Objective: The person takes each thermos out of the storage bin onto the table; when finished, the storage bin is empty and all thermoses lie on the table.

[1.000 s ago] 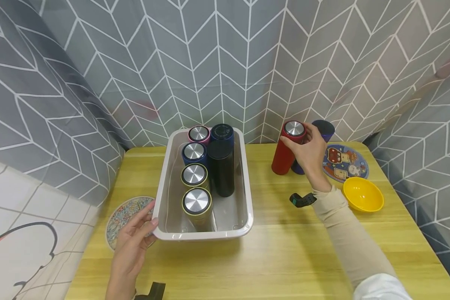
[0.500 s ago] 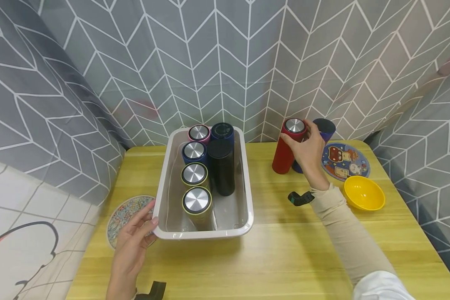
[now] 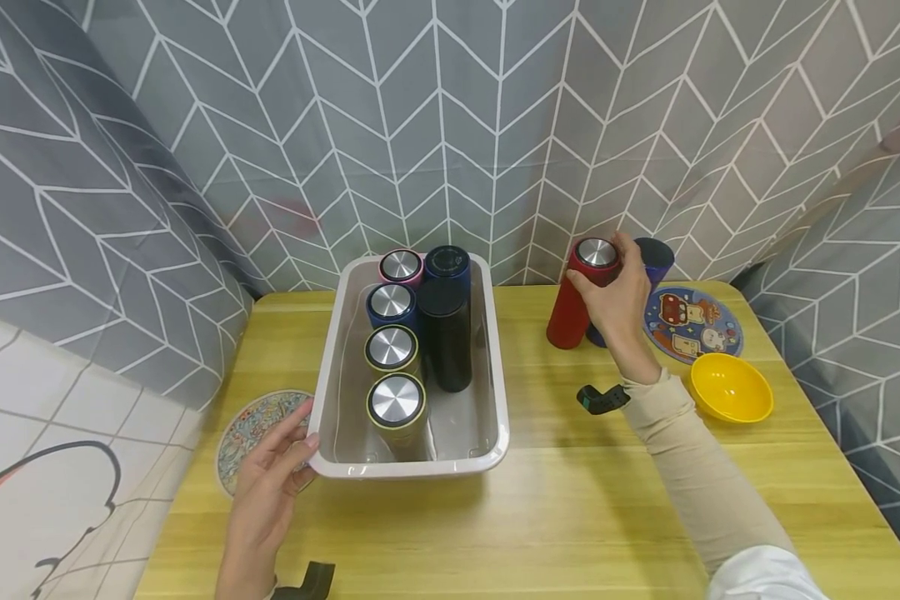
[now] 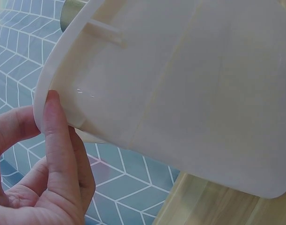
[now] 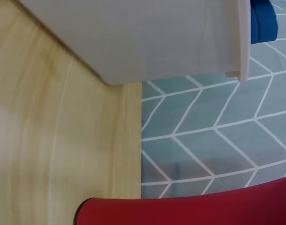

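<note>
Red bottle (image 3: 573, 304) top shifted slightly right | right fingers (image 3: 629, 255) grip it | left fingers (image 4: 58, 150) pinch tub edge (image 3: 420, 469) | gap between

The tub (image 3: 408, 469) looks like smooth plastic, glossy along its rim. The red bottle (image 3: 568, 317) has a matt coat and a shiny metal lid (image 3: 597, 252); the black bottle (image 3: 450, 354) is matt — perhaps faintly rough, though too small to be sure. Smooth wood-grained table (image 3: 555, 525), cloth curtain (image 3: 450, 125), glossy plastic-looking bowl (image 3: 731, 388).

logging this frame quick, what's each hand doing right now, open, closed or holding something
Left hand: holding the white bin by its rim.
Right hand: holding the red bottle near its top.
</note>
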`<action>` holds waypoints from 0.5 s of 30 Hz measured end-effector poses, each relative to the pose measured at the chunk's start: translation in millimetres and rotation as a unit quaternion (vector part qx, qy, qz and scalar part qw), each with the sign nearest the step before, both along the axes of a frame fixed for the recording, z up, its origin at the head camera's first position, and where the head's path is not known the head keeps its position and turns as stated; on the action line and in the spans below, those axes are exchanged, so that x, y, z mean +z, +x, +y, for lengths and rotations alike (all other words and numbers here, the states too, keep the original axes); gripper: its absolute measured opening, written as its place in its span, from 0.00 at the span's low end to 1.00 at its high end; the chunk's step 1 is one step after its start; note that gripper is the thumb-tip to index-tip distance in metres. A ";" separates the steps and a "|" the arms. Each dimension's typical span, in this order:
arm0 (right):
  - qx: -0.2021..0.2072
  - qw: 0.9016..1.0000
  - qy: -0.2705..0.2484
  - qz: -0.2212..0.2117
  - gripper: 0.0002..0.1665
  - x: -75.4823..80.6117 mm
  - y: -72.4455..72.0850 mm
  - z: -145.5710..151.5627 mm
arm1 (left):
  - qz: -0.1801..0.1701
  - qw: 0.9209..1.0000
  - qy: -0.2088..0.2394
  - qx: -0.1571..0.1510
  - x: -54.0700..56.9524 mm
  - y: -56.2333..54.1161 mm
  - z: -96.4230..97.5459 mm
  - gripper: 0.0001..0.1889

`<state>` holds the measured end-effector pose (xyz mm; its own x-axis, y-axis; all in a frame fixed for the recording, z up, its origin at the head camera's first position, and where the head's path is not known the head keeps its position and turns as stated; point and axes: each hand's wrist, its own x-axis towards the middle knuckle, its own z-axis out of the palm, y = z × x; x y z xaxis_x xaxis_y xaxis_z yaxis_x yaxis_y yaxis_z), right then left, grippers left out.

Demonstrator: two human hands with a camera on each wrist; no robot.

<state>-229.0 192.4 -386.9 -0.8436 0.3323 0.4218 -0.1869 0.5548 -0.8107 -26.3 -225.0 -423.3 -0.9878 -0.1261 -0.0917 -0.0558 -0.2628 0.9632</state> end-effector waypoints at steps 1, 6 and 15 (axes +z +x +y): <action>0.003 1.000 -0.005 0.003 0.46 0.8 0.2 -0.3 | 0.000 1.000 0.000 0.000 -0.5 -0.1 -0.1 0.25; 0.015 1.000 -0.015 0.019 0.47 4.9 1.5 -1.8 | -0.006 1.000 0.004 0.004 -1.8 0.0 -0.2 0.25; 0.021 0.999 0.023 0.029 0.43 22.8 12.6 -13.4 | -0.003 1.000 -0.005 0.002 -0.9 0.2 -0.3 0.25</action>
